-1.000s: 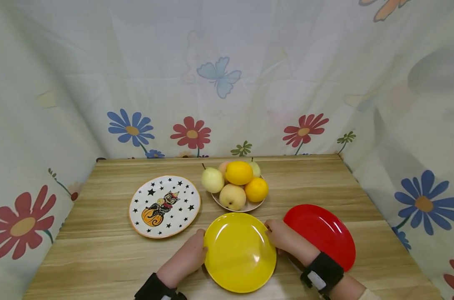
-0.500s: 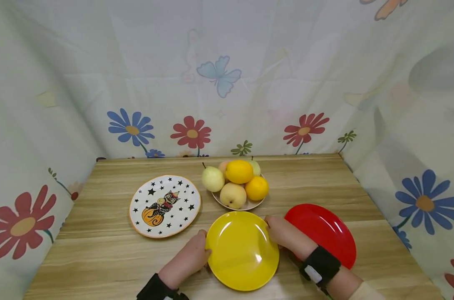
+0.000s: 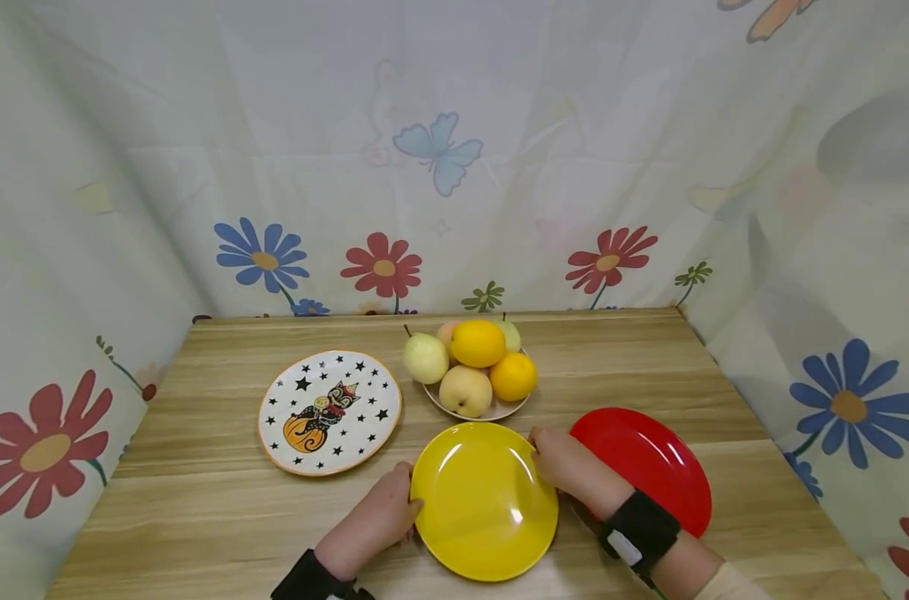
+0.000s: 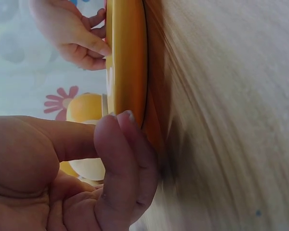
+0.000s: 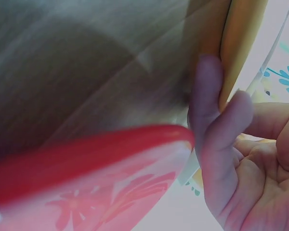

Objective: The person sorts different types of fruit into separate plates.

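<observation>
A round yellow plate [image 3: 484,502] is held level at the near middle of the wooden table, between both hands. My left hand [image 3: 375,510] grips its left rim. In the left wrist view the thumb is at the plate's edge [image 4: 127,62] and curled fingers [image 4: 116,159] reach beneath it. On the opposite side my right hand [image 3: 570,468] grips the upper right rim, its fingers [image 5: 226,130] close to the edge in the right wrist view. Just beyond that hand lies a red plate [image 3: 652,458], partly covered by the right forearm.
A white plate with stars and a cat picture [image 3: 352,433] lies at the left. Behind the yellow plate, a small dish [image 3: 508,410] is heaped with pears [image 3: 427,358] and orange-yellow fruit [image 3: 513,377]. A flowered curtain [image 3: 439,67] surrounds the table [image 3: 199,517].
The yellow plate and both hands have shifted slightly right and away from the person, mostly in the first half second. The hands keep their grip; the other plates and fruit stay put.
</observation>
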Motion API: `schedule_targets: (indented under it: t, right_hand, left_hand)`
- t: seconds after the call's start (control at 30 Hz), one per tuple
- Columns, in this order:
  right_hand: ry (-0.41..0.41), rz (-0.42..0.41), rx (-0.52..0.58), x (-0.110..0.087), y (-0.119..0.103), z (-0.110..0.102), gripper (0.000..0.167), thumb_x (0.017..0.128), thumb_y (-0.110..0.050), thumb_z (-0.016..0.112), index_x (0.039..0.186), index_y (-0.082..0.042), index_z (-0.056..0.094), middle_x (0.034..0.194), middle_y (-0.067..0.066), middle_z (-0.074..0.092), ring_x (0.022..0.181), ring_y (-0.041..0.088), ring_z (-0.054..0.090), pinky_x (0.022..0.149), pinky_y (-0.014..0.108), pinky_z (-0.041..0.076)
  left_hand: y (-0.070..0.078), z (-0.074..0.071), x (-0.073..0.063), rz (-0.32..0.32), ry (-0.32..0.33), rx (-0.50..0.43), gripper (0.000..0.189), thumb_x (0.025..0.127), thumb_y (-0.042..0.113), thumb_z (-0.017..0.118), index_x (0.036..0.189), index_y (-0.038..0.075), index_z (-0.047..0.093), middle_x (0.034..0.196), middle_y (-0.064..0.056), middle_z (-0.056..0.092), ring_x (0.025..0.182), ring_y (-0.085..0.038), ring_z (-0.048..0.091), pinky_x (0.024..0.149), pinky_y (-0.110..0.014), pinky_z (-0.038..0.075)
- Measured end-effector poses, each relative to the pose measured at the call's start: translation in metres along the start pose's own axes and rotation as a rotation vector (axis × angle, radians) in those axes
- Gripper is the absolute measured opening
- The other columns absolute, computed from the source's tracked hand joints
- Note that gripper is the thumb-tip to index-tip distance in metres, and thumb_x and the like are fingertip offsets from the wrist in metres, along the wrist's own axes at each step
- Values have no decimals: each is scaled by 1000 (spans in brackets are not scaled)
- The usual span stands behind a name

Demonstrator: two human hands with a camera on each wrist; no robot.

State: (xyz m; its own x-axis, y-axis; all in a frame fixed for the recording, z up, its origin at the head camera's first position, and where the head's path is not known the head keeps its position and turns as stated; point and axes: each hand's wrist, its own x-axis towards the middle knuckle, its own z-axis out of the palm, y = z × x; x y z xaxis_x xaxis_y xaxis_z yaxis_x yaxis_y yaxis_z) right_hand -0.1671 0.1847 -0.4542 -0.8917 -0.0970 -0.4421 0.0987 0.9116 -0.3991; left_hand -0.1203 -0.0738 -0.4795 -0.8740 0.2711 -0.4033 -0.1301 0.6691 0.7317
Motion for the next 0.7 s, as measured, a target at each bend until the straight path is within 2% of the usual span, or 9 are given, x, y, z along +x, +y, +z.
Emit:
schedule_targets:
  t: [0.2, 0.33, 0.5, 0.6, 0.7]
  right_hand:
    - [44, -27, -62, -3, -1, -4, 17, 89, -17, 65, 101, -8, 59, 77, 5, 55, 69, 20, 50, 62, 27, 46]
    - [55, -51, -81, -8, 0, -7, 25, 88, -19, 66, 108, -7, 58, 83, 5, 57, 72, 20, 50, 66, 30, 48]
    - [30, -27, -29, -16, 0, -16, 43, 88, -21, 67, 125, -6, 53, 87, 6, 58, 72, 20, 51, 66, 30, 50]
    - [34, -22, 5, -21, 2, -22, 47, 87, -22, 68, 128, -5, 52, 83, 6, 56, 69, 20, 51, 62, 27, 48]
    - [68, -57, 19, -26, 5, -27, 45, 87, -20, 68, 126, -4, 53, 83, 4, 56, 69, 19, 50, 61, 26, 48]
  left_hand:
    - [-3, -1, -1, -12, 0, -22, 43, 95, 18, 57, 126, -5, 40, 72, -9, 54, 50, -18, 53, 45, -32, 47]
    - [-6, -4, -3, -2, -2, -33, 42, 94, 22, 59, 123, -4, 42, 72, -8, 54, 50, -18, 52, 45, -32, 47]
    - [-8, -8, -7, 5, 13, -19, 50, 93, 27, 60, 128, -2, 39, 68, -6, 55, 49, -17, 51, 45, -30, 44]
    - [-10, -12, -9, 26, 45, -4, 57, 92, 30, 61, 133, -2, 36, 69, -5, 55, 52, -17, 51, 47, -30, 42]
    - [-12, -19, -12, 39, 72, 3, 60, 92, 33, 60, 135, -1, 35, 74, -4, 54, 56, -17, 51, 50, -30, 42]
